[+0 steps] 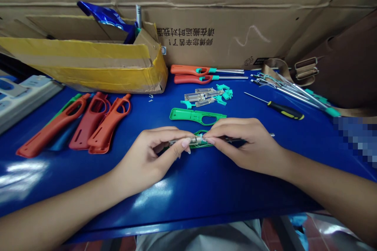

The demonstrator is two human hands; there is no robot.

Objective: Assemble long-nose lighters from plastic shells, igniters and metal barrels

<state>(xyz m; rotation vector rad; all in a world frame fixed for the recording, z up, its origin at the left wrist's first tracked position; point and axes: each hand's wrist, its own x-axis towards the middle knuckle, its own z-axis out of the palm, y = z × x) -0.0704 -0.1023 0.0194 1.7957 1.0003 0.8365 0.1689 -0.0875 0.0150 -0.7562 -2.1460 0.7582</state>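
Note:
In the head view my left hand (159,150) pinches a clear lighter fuel tank (192,140) between thumb and fingers. The fingertips of my right hand (247,143) are closed at the tank's right end, on a small pale teal part (200,138). Just below and behind both hands is a green lighter shell half (203,146), mostly covered by them. A metal tube tip (272,135) sticks out past my right hand. Beyond the hands lies another green shell half (185,114), its inner side up.
Clear tanks (203,96) and teal pieces (226,93) lie further back, before two orange-red lighters (188,79). Coloured shells (106,129) lie left, near a cardboard box (118,78). At right are a screwdriver (285,110) and metal tubes with wires (300,92).

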